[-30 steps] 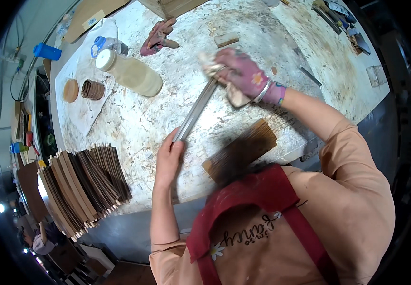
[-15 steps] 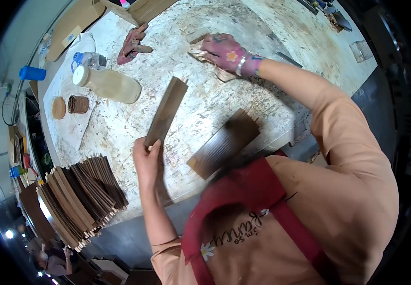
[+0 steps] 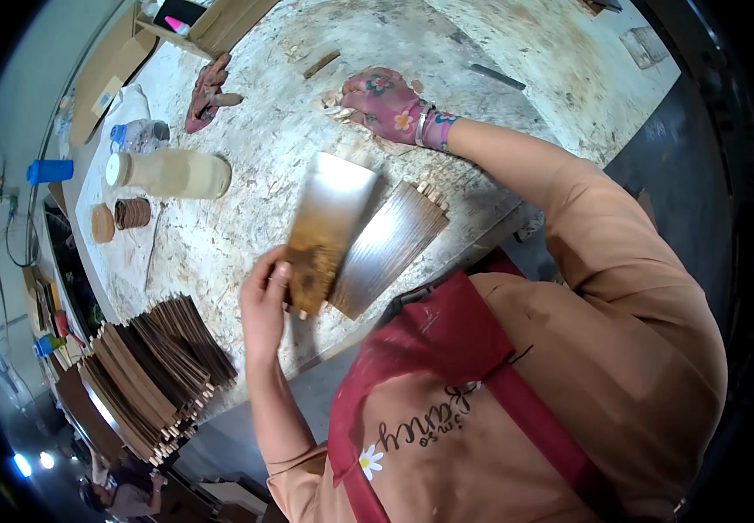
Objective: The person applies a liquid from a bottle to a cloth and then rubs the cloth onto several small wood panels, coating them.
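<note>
My bare left hand (image 3: 265,288) grips a brown wooden board (image 3: 333,205) by its near left edge, fingers and thumb closed on it. The board's broad, shiny face is turned up, and a small peg shows at its near end. Just right of it a second wooden board (image 3: 392,248) lies on the table, with pale dowel pegs at its far end. Farther off, my right hand (image 3: 385,106), in a purple flowered glove, is closed on a crumpled whitish cloth (image 3: 335,110) at the tabletop.
The stained white table (image 3: 255,113) bears a capped bottle of cloudy liquid (image 3: 176,174), a clear bottle (image 3: 141,135), a stained glove (image 3: 209,94) and a brown roll (image 3: 133,213). Many pegged boards (image 3: 146,370) stand in a row at the left. A cardboard box (image 3: 228,24) sits far left.
The board in my left hand has turned from its narrow edge to its broad face and swung right, closer to the second board. My right hand still grips the cloth. The whole view has shifted slightly.
</note>
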The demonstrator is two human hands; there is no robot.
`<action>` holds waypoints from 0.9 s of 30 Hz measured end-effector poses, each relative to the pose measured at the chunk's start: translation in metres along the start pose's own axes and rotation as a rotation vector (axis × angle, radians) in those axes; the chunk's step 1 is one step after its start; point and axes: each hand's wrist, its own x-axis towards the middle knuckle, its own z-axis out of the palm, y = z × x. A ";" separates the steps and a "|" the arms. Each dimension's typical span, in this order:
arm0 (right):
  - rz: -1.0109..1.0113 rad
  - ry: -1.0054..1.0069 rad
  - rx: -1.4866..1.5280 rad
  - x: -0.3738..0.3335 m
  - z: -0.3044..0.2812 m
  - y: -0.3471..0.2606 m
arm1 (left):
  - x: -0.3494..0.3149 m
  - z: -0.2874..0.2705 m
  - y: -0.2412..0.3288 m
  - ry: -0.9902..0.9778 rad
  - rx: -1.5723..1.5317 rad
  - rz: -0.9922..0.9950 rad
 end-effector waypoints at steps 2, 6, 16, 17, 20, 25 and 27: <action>-0.005 -0.041 0.015 0.003 -0.006 -0.006 | -0.015 0.014 0.000 -0.080 0.159 0.039; -0.202 0.104 -0.064 -0.003 0.006 0.010 | -0.034 0.050 0.016 0.081 0.650 0.410; -0.048 0.031 0.087 0.000 0.004 0.003 | -0.041 0.094 -0.030 0.214 0.843 0.632; -0.043 0.021 0.110 0.001 0.003 0.000 | -0.049 0.085 -0.021 0.208 0.784 0.632; -0.096 0.083 0.142 0.004 0.009 0.002 | -0.078 0.012 0.032 0.157 0.748 0.226; -0.052 0.132 0.142 0.000 -0.009 0.008 | -0.135 -0.198 0.022 1.184 1.099 0.041; -0.053 0.124 0.152 0.002 -0.005 0.005 | -0.162 -0.238 0.012 1.080 0.858 -0.309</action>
